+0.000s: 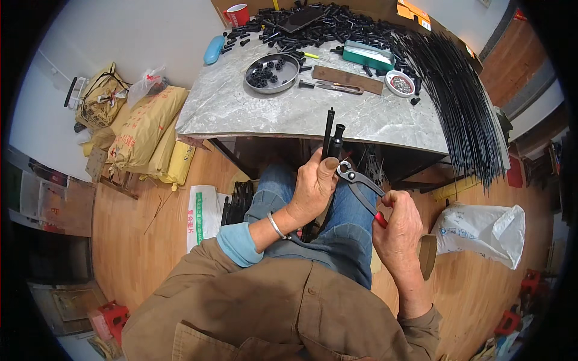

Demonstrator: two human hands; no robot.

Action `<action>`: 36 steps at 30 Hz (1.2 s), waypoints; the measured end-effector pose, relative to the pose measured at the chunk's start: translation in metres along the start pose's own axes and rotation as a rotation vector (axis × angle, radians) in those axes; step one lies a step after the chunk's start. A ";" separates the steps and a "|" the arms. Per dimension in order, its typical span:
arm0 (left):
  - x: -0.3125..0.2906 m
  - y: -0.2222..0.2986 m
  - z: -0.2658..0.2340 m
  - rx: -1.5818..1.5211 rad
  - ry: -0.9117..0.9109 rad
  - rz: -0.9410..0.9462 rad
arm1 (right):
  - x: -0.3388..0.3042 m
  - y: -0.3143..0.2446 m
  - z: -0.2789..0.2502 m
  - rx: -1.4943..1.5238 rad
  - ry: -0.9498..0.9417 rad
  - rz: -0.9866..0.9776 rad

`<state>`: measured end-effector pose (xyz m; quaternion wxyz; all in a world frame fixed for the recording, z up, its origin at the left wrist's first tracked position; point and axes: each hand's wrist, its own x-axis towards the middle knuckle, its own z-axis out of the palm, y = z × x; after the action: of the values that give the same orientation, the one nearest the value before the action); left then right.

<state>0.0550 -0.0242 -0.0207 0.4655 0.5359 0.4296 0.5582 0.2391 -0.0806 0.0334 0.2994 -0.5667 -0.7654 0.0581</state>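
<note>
My left hand (314,188) is closed around a black tube with a flared top (338,133) and a thin black rod (329,129) beside it. Both point upward in front of the table's near edge. A pair of end-cutting pincers (351,176) has its jaws against the tube, close to my left thumb. Whether the jaws grip anything there, I cannot tell. My right hand (399,225) is closed on the pincers' red-covered handle end, and the handles are spread apart. The lower ends of the tube and rod are hidden by my left hand.
On the marble-patterned table (223,114) lie a round metal pan (250,83) of small black parts, a knife (340,88), a brown bar (361,82), a white bowl (390,77) and a pile of black fittings (337,27). Long black rods (460,102) overhang the right edge. Sacks (144,129) stand left.
</note>
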 end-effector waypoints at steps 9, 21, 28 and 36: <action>-0.004 0.005 0.002 -0.068 -0.052 -0.018 | 0.010 0.009 -0.012 -0.069 0.042 -0.132; -0.002 0.003 0.004 -0.050 -0.021 -0.024 | 0.009 0.011 -0.003 -0.132 0.096 -0.127; 0.000 0.003 0.004 -0.036 -0.025 -0.029 | 0.008 0.022 0.004 -0.157 0.073 -0.181; 0.003 -0.003 0.004 -0.051 0.019 -0.069 | -0.040 -0.002 0.074 0.334 0.093 0.226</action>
<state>0.0595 -0.0211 -0.0227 0.4941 0.5031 0.4379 0.5577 0.2059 -0.0990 -0.0415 0.4158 -0.5936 -0.6621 0.1909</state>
